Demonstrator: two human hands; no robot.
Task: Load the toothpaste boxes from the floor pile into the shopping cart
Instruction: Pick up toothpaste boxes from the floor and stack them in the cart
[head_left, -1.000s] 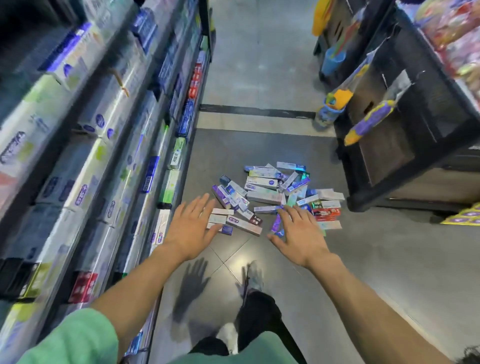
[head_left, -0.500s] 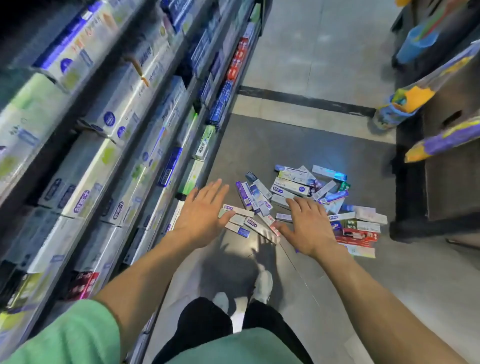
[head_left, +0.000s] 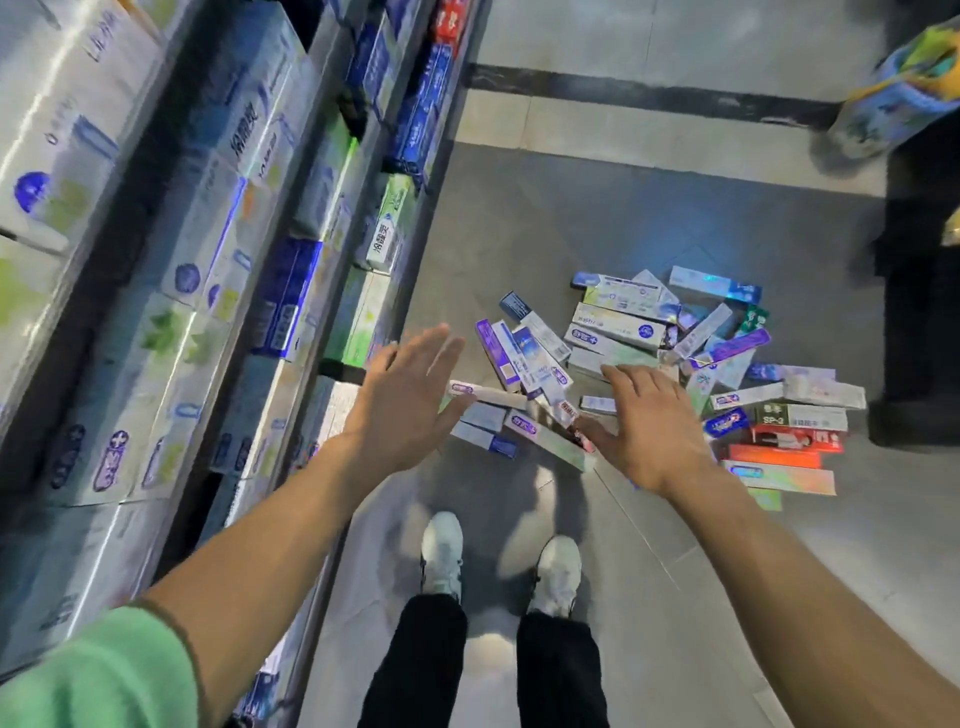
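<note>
A pile of toothpaste boxes lies scattered on the grey floor, in white, blue, purple, green and red. My left hand is stretched out with straight, spread fingers above the pile's left edge and holds nothing. My right hand reaches palm down over the pile's middle, fingers extended, empty too. Both hands hover above the boxes; I cannot tell if they touch any. No shopping cart is in view.
A tall shelf packed with toothpaste boxes runs along the left. A dark display stand rises at the right, with a colourful bag by it. My white shoes stand on the floor just short of the pile.
The view has come closer to the pile and tilted down. Both hands stay outstretched and empty over the boxes, now nearer to them. My feet have stepped forward.
</note>
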